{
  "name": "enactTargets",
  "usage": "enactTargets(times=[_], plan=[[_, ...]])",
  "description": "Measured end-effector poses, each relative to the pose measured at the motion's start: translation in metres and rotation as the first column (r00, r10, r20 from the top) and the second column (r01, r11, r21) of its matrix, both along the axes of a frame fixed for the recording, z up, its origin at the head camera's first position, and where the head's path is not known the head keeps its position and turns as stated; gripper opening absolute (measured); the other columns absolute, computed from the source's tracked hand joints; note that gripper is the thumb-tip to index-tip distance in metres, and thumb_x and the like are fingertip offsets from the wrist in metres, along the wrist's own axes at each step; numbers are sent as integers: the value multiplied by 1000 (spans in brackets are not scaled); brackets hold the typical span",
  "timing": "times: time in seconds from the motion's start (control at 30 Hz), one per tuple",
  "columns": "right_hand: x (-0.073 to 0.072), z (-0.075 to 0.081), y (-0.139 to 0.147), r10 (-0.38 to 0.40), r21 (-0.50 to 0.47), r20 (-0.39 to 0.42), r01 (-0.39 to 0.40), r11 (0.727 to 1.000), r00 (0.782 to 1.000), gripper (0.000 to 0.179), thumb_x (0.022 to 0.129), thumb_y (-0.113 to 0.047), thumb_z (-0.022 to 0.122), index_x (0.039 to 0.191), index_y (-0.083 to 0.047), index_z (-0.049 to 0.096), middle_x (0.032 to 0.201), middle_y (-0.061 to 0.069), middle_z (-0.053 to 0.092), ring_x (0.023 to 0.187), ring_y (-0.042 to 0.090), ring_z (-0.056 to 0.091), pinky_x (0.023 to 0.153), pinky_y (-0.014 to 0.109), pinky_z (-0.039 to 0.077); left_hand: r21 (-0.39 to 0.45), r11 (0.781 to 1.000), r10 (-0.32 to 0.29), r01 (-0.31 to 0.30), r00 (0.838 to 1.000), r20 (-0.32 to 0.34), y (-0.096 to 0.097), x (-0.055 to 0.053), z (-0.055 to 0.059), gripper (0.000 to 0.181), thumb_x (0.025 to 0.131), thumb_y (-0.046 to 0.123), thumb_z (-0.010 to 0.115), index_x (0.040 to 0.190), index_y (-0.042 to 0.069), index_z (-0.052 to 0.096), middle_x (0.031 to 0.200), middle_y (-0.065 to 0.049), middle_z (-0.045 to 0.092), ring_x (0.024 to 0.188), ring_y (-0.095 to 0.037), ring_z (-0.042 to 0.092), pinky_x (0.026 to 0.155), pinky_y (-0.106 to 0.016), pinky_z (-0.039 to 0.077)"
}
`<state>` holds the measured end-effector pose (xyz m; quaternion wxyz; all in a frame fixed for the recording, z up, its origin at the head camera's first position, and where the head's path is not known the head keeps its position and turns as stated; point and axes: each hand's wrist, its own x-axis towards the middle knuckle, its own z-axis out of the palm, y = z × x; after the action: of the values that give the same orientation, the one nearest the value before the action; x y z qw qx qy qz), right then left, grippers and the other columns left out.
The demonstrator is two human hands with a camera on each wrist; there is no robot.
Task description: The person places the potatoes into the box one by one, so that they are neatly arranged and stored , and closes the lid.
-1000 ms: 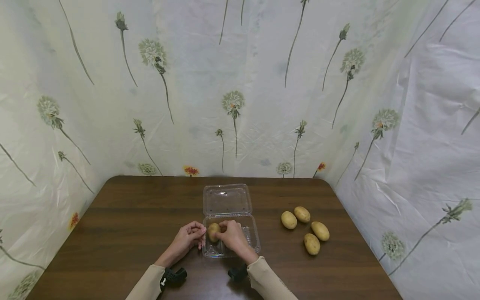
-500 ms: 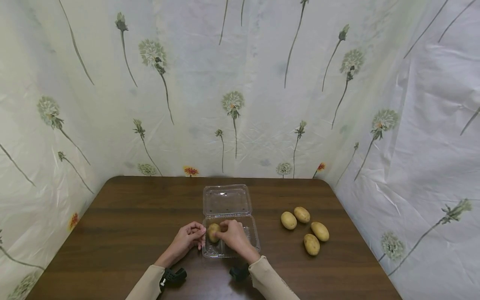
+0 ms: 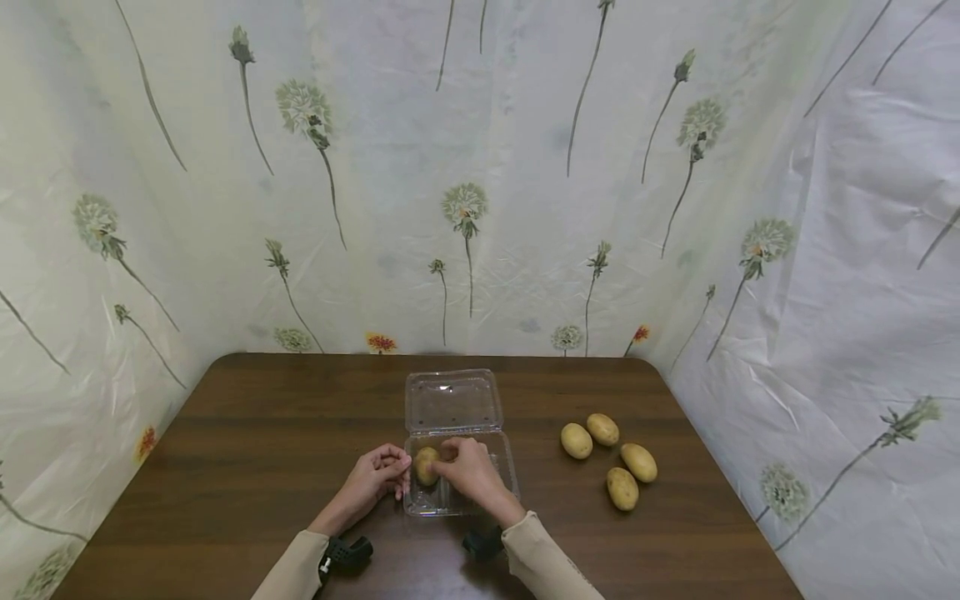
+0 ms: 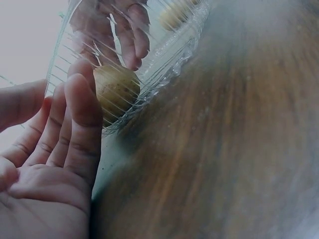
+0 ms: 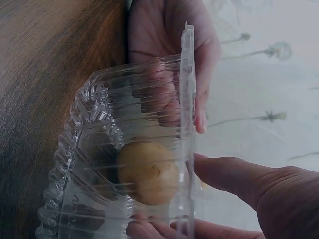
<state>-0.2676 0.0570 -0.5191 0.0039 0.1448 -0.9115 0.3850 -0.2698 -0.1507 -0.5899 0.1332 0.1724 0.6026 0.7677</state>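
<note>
A clear plastic clamshell container lies with its lid folded back on the table. A yellow-brown potato rests inside its left half, seen through the ribbed wall in both wrist views. My left hand holds the container's left rim, thumb on one side and fingers outside the wall. Over the container, my right hand has its thumb and curved fingers spread around the potato. A small gap shows between them and the potato in the right wrist view.
Several more potatoes lie loosely grouped on the dark wooden table, right of the container. The raised lid extends behind the base. A floral-patterned curtain hangs around the table's back and sides.
My right hand has shifted slightly right and its fingers have loosened from the potato, which stays in place. The left hand has kept its place at the rim.
</note>
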Motion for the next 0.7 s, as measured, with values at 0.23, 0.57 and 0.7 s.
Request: enactTargets(times=[0.23, 0.57, 0.7], plan=[[3, 5, 4, 12, -29, 3, -12, 999, 1000, 43, 78, -20, 76, 111, 3, 65, 100, 17, 72, 89, 28, 70, 77, 38, 56, -12, 1000, 0, 1, 1000, 20, 0, 1, 2, 29, 100, 12, 51, 110, -14, 44, 80, -1, 61, 65, -10, 62, 56, -23, 51], [6, 12, 11, 43, -87, -1, -42, 995, 999, 39, 78, -11, 74, 113, 4, 64, 103, 19, 71, 88, 28, 71, 72, 33, 57, -10, 1000, 10, -10, 1000, 29, 0, 1, 2, 24, 100, 13, 52, 107, -10, 46, 80, -2, 62, 65, -10, 62, 56, -24, 51], [8, 13, 13, 52, -92, -3, -52, 994, 999, 37, 79, -12, 75, 111, 4, 64, 102, 19, 71, 86, 27, 71, 71, 31, 57, -5, 1000, 5, -5, 1000, 19, 0, 1, 1, 23, 100, 12, 52, 107, -9, 47, 79, 0, 62, 65, -10, 62, 56, -23, 51]])
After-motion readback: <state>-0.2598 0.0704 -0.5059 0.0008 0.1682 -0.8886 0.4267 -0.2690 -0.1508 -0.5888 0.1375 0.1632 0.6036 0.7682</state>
